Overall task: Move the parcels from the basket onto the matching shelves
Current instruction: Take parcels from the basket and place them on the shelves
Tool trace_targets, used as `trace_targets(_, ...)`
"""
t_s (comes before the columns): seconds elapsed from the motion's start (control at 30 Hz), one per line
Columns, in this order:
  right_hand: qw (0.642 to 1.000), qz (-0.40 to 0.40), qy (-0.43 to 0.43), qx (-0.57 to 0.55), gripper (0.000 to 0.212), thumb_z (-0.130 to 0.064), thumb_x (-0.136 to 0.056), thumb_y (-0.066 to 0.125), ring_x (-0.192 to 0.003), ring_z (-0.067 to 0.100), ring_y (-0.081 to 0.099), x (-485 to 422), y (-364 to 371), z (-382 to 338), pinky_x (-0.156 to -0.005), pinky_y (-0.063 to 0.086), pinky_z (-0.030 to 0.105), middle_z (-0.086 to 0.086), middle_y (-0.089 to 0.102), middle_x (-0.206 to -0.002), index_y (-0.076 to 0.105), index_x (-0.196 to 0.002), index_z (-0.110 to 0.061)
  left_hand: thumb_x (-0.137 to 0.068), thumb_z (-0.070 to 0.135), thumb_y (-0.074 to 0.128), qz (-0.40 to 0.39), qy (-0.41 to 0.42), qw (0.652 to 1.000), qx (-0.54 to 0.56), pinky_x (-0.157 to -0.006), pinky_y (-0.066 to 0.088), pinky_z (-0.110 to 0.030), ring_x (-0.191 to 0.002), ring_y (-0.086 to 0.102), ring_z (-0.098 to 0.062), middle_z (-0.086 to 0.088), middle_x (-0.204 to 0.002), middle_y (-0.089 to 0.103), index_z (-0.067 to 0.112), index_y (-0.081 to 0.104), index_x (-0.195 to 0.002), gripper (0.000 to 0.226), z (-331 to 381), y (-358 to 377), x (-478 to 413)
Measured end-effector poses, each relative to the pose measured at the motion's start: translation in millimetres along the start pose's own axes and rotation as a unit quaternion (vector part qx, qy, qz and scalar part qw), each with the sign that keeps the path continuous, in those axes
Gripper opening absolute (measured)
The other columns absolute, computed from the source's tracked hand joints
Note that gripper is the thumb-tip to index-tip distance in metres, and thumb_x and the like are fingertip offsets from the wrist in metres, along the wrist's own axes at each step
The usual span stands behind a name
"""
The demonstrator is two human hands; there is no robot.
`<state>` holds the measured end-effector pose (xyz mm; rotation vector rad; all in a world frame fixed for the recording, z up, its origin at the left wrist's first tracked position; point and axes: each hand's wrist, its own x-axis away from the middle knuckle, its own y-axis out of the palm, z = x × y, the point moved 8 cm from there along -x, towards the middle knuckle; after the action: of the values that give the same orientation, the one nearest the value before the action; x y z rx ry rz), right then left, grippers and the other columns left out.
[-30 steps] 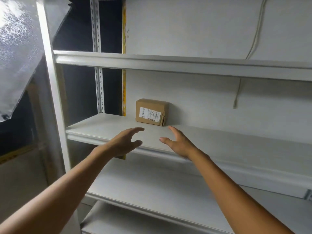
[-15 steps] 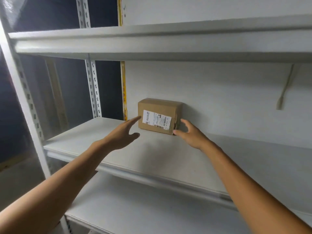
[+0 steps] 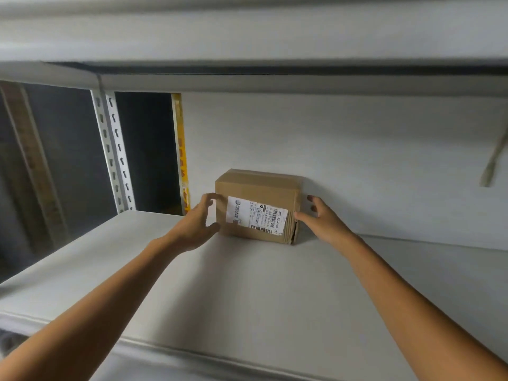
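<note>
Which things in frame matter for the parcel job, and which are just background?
Job: cardboard parcel, shelf it sits on, left hand, right hand.
Background: hanging cable, yellow strip, slotted upright.

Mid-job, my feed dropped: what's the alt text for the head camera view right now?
A small cardboard parcel with a white shipping label sits on a white shelf against the back wall. The left hand and right hand flank it, fingertips at its front corners, neither plainly gripping.
</note>
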<state>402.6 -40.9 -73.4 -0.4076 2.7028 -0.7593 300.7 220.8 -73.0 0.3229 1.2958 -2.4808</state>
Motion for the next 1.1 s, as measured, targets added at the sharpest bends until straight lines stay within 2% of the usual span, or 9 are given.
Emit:
trace_targets(0.1, 0.999, 0.004, 0.011, -0.036, 0.068, -0.045, -0.089, 0.063, -0.122, 0.016, 0.049, -11, 11, -6, -0.094, 0.036, 0.031, -0.003, 0.046, -0.143, 0.031, -0.146, -0.026, -0.093, 0.015, 0.057, 0.021, 0.041, 0.997, 0.054, -0.093, 0.048, -0.039, -0.127, 0.046, -0.033, -0.01, -0.145, 0.042, 0.037, 0.028, -0.11, 0.04, -8, -5, -19)
trace_targets(0.23, 0.996, 0.055, 0.005, -0.065, 0.068, -0.047, -0.084, 0.068, -0.094, 0.003, 0.054, -17, 22, -8, -0.079, 0.042, 0.022, -0.011, 0.055, -0.125, 0.037, -0.141, -0.027, -0.092, 0.023, 0.057, 0.002, 0.06, 0.996, 0.064, -0.088, 0.05, -0.036, -0.117, 0.054, -0.023, -0.002, -0.126, 0.055, 0.023, 0.037, -0.108, 0.026, -21, 2, -42)
trace_targets(0.43, 0.987, 0.096, 0.034, -0.126, 0.068, -0.043, -0.081, 0.072, -0.109, 0.015, 0.059, -17, 26, 6, -0.086, 0.056, 0.045, -0.004, 0.058, -0.129, 0.043, -0.14, -0.026, -0.088, 0.024, 0.065, -0.049, 0.032, 0.971, 0.23, -0.079, 0.054, -0.028, -0.1, 0.06, -0.01, 0.01, -0.121, 0.053, 0.043, 0.036, -0.125, 0.051, -38, 9, -50)
trace_targets(0.6, 0.985, 0.097, 0.035, -0.137, 0.068, -0.025, -0.08, 0.077, -0.103, 0.006, 0.06, -4, 38, 10, -0.066, 0.053, 0.02, -0.003, 0.06, -0.126, 0.043, -0.139, -0.024, -0.089, 0.009, 0.063, -0.055, -0.001, 0.944, 0.326, -0.081, 0.054, -0.034, -0.1, 0.06, -0.013, 0.012, -0.118, 0.054, 0.04, 0.036, -0.134, 0.062, -30, 24, -41)
trace_targets(0.73, 0.978, 0.081, 0.047, -0.188, 0.047, -0.017, -0.084, 0.073, -0.115, 0.022, 0.061, 10, 41, 13, -0.093, 0.053, 0.042, 0.003, 0.064, -0.122, 0.049, -0.123, -0.03, -0.087, 0.004, 0.063, -0.052, 0.013, 0.935, 0.349, -0.069, 0.054, -0.022, -0.094, 0.065, -0.006, 0.017, -0.114, 0.059, 0.046, 0.038, -0.132, 0.067, -20, 26, -26)
trace_targets(0.83, 0.977, 0.085, 0.038, -0.193, 0.044, -0.018, -0.084, 0.073, -0.111, 0.021, 0.063, 27, 33, 11, -0.097, 0.051, 0.046, 0.001, 0.066, -0.118, 0.052, -0.121, -0.029, -0.085, 0.005, 0.066, -0.045, 0.023, 0.932, 0.358, -0.071, 0.055, -0.024, -0.095, 0.065, -0.007, 0.02, -0.11, 0.061, 0.05, 0.041, -0.124, 0.065, -6, 26, -11)
trace_targets(0.9, 0.976, 0.1, 0.036, -0.191, 0.045, -0.021, -0.083, 0.074, -0.106, 0.016, 0.065, 46, 23, 16, -0.088, 0.055, 0.041, -0.001, 0.066, -0.115, 0.053, -0.122, -0.029, -0.083, 0.008, 0.07, -0.043, 0.025, 0.929, 0.367, -0.077, 0.057, -0.032, -0.097, 0.065, -0.009, 0.017, -0.112, 0.063, 0.043, 0.045, -0.13, 0.064, 6, 30, 0)
trace_targets(1.0, 0.97, 0.161, 0.034, -0.177, 0.034, -0.027, -0.082, 0.075, -0.082, 0.002, 0.068, 82, -6, 21, -0.06, 0.053, 0.02, -0.005, 0.066, -0.102, 0.051, -0.104, -0.035, -0.082, 0.013, 0.073, -0.048, 0.03, 0.928, 0.368, -0.076, 0.057, -0.033, -0.095, 0.068, -0.016, 0.007, -0.116, 0.064, 0.035, 0.045, -0.138, 0.066, 31, 36, 20)
trace_targets(1.1, 0.957, 0.21, 0.037, -0.195, 0.037, -0.031, -0.08, 0.077, -0.072, -0.005, 0.068, 121, -36, 29, -0.053, 0.05, 0.014, -0.006, 0.066, -0.098, 0.046, -0.102, -0.031, -0.082, 0.016, 0.073, -0.065, 0.033, 0.925, 0.373, -0.077, 0.057, -0.041, -0.096, 0.068, -0.025, -0.002, -0.12, 0.062, 0.029, 0.043, -0.138, 0.066, 61, 50, 41)
